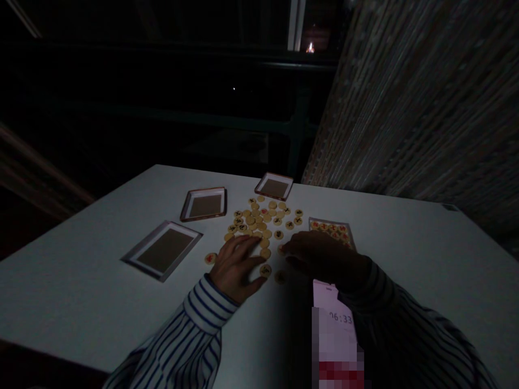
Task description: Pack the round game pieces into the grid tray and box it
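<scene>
Several round wooden game discs [263, 219] with black or red marks lie scattered on a white table [81, 281]. My left hand [237, 266] lies flat on the near edge of the pile, fingers stretched over a few discs. My right hand [320, 254] is beside it in shadow, its fingertips touching a disc [281, 249]. A tray [332, 229] behind the right hand holds discs laid in rows. Both sleeves are striped.
Three shallow empty trays lie on the table: one at the left [163, 250], one further back [205, 204], one at the far edge [274, 186]. A lit phone [334, 316] showing a timer sits near my right forearm. A brick wall [425, 108] rises at the right.
</scene>
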Action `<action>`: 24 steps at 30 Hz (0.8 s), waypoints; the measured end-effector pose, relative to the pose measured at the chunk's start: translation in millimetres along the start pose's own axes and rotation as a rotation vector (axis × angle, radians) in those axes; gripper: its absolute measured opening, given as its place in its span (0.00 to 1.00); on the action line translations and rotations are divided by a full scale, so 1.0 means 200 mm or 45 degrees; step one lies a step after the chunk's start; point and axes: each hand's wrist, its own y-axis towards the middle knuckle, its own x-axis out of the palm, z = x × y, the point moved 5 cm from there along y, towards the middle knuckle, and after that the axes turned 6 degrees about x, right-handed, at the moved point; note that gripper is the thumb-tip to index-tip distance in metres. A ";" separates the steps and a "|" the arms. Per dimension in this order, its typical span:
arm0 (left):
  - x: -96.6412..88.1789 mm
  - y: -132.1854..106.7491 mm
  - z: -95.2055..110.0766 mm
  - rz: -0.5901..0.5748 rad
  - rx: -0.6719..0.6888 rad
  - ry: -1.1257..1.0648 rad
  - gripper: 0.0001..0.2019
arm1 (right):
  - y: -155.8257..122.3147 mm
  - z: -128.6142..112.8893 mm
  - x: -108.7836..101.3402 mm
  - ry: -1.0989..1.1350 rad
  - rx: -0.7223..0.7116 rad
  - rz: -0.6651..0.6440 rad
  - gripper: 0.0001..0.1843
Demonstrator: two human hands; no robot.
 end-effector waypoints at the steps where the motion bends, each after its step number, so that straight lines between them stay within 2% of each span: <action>1: 0.01 0.00 0.00 0.005 -0.002 0.006 0.15 | 0.00 0.00 0.00 -0.002 0.000 -0.011 0.12; 17: 0.06 -0.01 0.00 -0.010 0.013 0.000 0.14 | 0.00 0.00 0.01 -0.045 -0.038 0.002 0.13; 24: 0.05 0.01 0.01 0.032 0.047 -0.029 0.11 | 0.00 0.00 0.01 -0.019 -0.012 -0.002 0.13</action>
